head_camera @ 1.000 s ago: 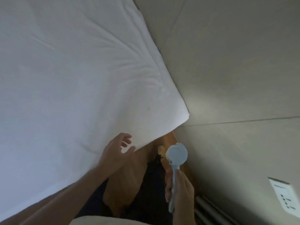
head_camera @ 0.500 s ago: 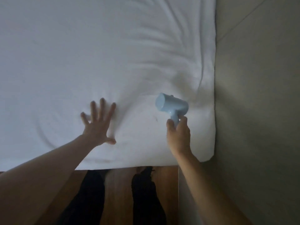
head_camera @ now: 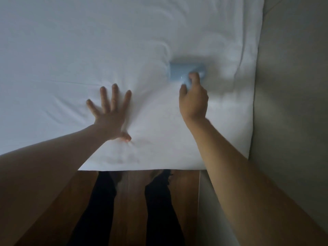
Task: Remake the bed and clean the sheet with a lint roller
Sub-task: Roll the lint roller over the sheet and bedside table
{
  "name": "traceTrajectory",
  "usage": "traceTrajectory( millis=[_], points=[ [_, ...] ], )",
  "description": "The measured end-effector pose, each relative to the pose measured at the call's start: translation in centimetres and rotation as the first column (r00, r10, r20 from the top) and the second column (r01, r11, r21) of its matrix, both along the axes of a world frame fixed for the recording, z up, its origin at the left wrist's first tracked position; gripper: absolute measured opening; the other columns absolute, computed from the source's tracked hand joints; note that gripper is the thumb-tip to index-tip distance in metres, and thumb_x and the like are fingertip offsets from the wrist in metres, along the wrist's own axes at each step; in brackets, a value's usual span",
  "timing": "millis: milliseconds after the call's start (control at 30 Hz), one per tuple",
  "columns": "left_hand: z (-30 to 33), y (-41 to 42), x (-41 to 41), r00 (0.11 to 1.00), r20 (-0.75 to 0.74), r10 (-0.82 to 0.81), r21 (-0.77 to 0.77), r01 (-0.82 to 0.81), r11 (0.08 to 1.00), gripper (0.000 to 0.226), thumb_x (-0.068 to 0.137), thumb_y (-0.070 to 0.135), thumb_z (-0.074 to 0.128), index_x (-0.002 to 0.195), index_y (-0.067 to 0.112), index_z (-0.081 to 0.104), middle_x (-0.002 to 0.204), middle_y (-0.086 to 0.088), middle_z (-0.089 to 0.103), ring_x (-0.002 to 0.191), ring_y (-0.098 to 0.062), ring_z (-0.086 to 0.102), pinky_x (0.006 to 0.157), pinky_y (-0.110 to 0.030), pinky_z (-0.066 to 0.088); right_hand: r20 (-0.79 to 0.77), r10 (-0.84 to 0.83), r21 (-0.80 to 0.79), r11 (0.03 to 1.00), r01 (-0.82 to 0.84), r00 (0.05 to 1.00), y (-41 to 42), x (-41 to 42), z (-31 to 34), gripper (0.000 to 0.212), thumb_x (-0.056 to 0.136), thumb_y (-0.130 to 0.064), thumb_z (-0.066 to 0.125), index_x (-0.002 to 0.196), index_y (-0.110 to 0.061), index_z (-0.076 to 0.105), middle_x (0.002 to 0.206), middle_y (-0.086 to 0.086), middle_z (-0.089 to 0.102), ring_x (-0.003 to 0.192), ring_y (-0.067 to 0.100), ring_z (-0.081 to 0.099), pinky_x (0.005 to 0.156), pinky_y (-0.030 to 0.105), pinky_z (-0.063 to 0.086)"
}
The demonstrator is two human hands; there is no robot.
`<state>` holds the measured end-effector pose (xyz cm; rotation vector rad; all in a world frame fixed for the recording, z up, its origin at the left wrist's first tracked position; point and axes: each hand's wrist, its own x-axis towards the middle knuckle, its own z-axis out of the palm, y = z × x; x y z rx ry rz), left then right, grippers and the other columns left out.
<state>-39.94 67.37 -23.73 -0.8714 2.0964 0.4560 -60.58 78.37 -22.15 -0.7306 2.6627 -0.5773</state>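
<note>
Hands at work: our left hand (head_camera: 110, 114) presses flat, fingers spread, on the white sheet (head_camera: 88, 50), while our right hand (head_camera: 193, 102) grips the blue lint roller (head_camera: 179, 72) near the bed's right corner. Rolling appears underway; next likely calls for steady strokes leftward.

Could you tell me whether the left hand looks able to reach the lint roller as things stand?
Probably yes: the left hand lies flat on the sheet, with only bare fabric between it and the lint roller.
</note>
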Motion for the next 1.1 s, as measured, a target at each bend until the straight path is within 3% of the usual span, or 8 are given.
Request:
traceTrajectory(
  millis=[167, 367, 500, 633, 700, 833, 967, 1100],
  points=[
    [0.5, 0.1, -0.3, 1.0, 0.011, 0.003, 0.013, -0.003, 1.0, 0.158, 0.056, 0.071, 0.08, 0.14, 0.027, -0.046, 0.143, -0.016, -0.054, 0.136, -0.051, -0.039, 0.103, -0.083, 0.003, -0.031, 0.008, -0.019, 1.0, -0.009, 0.999, 10.8, 7.5, -0.1, 0.037, 0.099, -0.024, 0.057, 0.134, -0.015, 0.057, 0.09, 0.014, 0.07, 0.077, 0.034, 0.071, 0.067, 0.044, 0.06],
    [0.4, 0.1, -0.2, 1.0, -0.003, -0.006, 0.006, 0.006, 1.0, 0.158, 0.056, 0.072, 0.08, 0.138, 0.028, -0.048, 0.141, -0.015, -0.057, 0.136, -0.052, -0.038, 0.103, -0.083, 0.003, 0.016, 0.064, 0.095, 0.993, -0.065, 0.998, 19.2, 12.5, 2.3, 0.039, 0.096, -0.026, 0.063, 0.134, -0.019, 0.058, 0.088, 0.003, 0.071, 0.074, 0.021, 0.07, 0.065, 0.037, 0.06],
    [0.2, 0.1, 0.2, 1.0, -0.012, -0.003, -0.002, 0.003, 1.0, 0.158, 0.056, 0.072, 0.079, 0.139, 0.027, -0.047, 0.143, -0.016, -0.054, 0.136, -0.051, -0.038, 0.103, -0.083, 0.006, -0.056, -0.016, -0.013, 1.0, 0.016, 0.998, 16.8, 11.4, 4.7, 0.034, 0.094, -0.02, 0.068, 0.128, -0.015, 0.065, 0.096, 0.005, 0.075, 0.082, 0.022, 0.073, 0.071, 0.026, 0.056],
    [0.0, 0.0, 0.4, 0.999, -0.034, -0.005, -0.019, 0.004, 1.0, 0.156, 0.058, 0.072, 0.079, 0.139, 0.027, -0.047, 0.143, -0.016, -0.054, 0.137, -0.051, -0.038, 0.103, -0.083, 0.006, -0.071, -0.012, -0.223, 0.975, -0.004, 0.997, 6.9, 7.5, 6.3, 0.037, 0.095, -0.029, 0.057, 0.128, -0.015, 0.064, 0.099, 0.009, 0.074, 0.083, 0.029, 0.073, 0.069, 0.042, 0.06],
    [-0.2, 0.0, 0.6, 0.999, -0.052, -0.011, -0.029, 0.01, 1.0, 0.156, 0.057, 0.072, 0.079, 0.14, 0.028, -0.046, 0.146, -0.015, -0.051, 0.138, -0.05, -0.037, 0.103, -0.083, 0.006, -0.088, 0.036, -0.184, 0.982, -0.052, 0.995, 0.6, 5.0, 6.5, 0.037, 0.094, -0.026, 0.056, 0.129, -0.018, 0.061, 0.097, 0.013, 0.073, 0.086, 0.036, 0.069, 0.07, 0.037, 0.054],
    [-0.5, 0.1, 1.0, 0.997, -0.068, -0.028, -0.059, 0.024, 0.998, 0.156, 0.055, 0.073, 0.079, 0.141, 0.03, -0.044, 0.149, -0.014, -0.049, 0.139, -0.048, -0.035, 0.103, -0.082, 0.007, -0.014, 0.108, -0.044, 0.993, -0.109, 0.994, -7.6, 2.1, 5.1, 0.037, 0.097, -0.023, 0.052, 0.134, -0.02, 0.054, 0.114, 0.01, 0.07, 0.107, 0.033, 0.064, 0.077, 0.03, 0.042],
    [-0.8, 0.2, 1.3, 0.994, -0.101, -0.032, -0.071, 0.025, 0.997, 0.155, 0.055, 0.073, 0.079, 0.143, 0.031, -0.041, 0.15, -0.013, -0.047, 0.14, -0.047, -0.035, 0.104, -0.082, 0.006, 0.1, 0.071, 0.005, 0.997, -0.072, 0.992, -5.7, 4.6, 1.7, 0.037, 0.096, -0.021, 0.053, 0.134, -0.019, 0.055, 0.117, 0.011, 0.069, 0.11, 0.034, 0.063, 0.086, 0.034, 0.046],
    [-0.8, 0.0, 1.6, 0.991, -0.121, -0.049, -0.089, 0.039, 0.995, 0.156, 0.052, 0.074, 0.079, 0.145, 0.032, -0.039, 0.152, -0.012, -0.045, 0.141, -0.046, -0.034, 0.104, -0.082, 0.005, -0.01, 0.079, -0.049, 0.996, -0.08, 0.997, 3.5, 9.8, 0.0, 0.039, 0.096, -0.023, 0.054, 0.135, -0.017, 0.057, 0.098, 0.015, 0.07, 0.087, 0.038, 0.069, 0.072, 0.044, 0.058]
  ],
)
